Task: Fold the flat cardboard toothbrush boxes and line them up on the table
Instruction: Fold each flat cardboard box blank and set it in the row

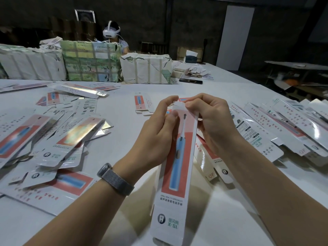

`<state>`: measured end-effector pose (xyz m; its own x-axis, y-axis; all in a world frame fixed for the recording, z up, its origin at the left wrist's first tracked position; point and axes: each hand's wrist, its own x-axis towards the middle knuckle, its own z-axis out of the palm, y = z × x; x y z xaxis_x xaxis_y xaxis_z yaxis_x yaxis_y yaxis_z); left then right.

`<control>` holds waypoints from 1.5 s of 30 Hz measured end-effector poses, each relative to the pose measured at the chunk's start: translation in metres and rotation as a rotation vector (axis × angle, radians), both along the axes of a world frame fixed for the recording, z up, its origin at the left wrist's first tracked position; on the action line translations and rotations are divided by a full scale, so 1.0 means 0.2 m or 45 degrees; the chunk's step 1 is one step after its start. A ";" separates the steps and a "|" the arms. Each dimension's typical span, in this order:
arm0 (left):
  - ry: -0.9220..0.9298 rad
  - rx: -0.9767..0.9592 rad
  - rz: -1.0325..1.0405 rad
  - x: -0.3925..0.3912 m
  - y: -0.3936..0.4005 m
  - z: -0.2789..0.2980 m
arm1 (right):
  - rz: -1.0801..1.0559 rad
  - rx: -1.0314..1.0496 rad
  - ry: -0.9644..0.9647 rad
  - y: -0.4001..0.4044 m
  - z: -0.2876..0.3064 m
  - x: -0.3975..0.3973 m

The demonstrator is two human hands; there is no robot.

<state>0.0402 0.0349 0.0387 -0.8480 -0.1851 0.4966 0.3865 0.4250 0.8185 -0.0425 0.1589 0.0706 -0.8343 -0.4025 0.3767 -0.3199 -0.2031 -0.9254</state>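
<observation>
I hold one long white toothbrush box (174, 174) with a red panel and a blue toothbrush print, raised above the white table (124, 125) with its far end up. My left hand (159, 126) grips the box's left side near the top, fingers curled at the end flap. My right hand (213, 121) pinches the white end flap from the right. Flat unfolded boxes lie scattered at the left (53, 142) and piled at the right (276, 128). One flat box (142, 103) lies alone beyond my hands.
Large paper-wrapped bundles (92, 63) stand in a row along the table's far side. A person wearing a white headset (113, 35) sits behind them. A dark phone (190, 81) and a heap of paper scraps (195, 71) lie at the far right.
</observation>
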 end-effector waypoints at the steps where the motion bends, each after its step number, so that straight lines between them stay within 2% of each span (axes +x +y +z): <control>1: 0.015 0.002 0.003 0.00 0.00 0.00 | 0.024 0.013 -0.016 0.00 0.01 0.00; 8: 0.020 0.114 -0.043 0.02 0.01 0.02 | 0.222 0.074 -0.091 0.04 0.04 -0.02; 14: -0.027 0.309 -0.139 0.03 0.01 0.04 | 0.314 0.085 -0.087 0.06 0.04 -0.02; 25: 0.046 0.167 -0.152 0.03 -0.01 0.05 | 0.385 0.145 -0.036 0.11 0.06 -0.04; 31: 0.093 0.253 0.052 0.02 -0.01 0.04 | 0.331 0.015 0.006 0.01 0.01 0.02; 38: 0.149 0.318 0.265 -0.01 -0.03 0.04 | 0.445 -0.111 -0.401 -0.02 -0.02 0.02; 40: 0.203 0.349 0.329 -0.01 -0.04 0.04 | 0.360 -0.074 -0.257 -0.03 -0.03 0.02; 43: 0.252 0.447 0.340 -0.01 -0.05 0.06 | 0.120 0.341 0.289 -0.03 -0.02 0.06; 45: 0.234 0.605 0.256 0.00 -0.05 0.06 | -0.001 0.623 0.593 -0.03 -0.02 0.08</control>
<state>0.0397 0.0248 0.0514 -0.6798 -0.5746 0.4557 0.4908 0.1053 0.8649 -0.0263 0.1526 0.0664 -0.6289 -0.6181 0.4716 -0.7080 0.2046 -0.6759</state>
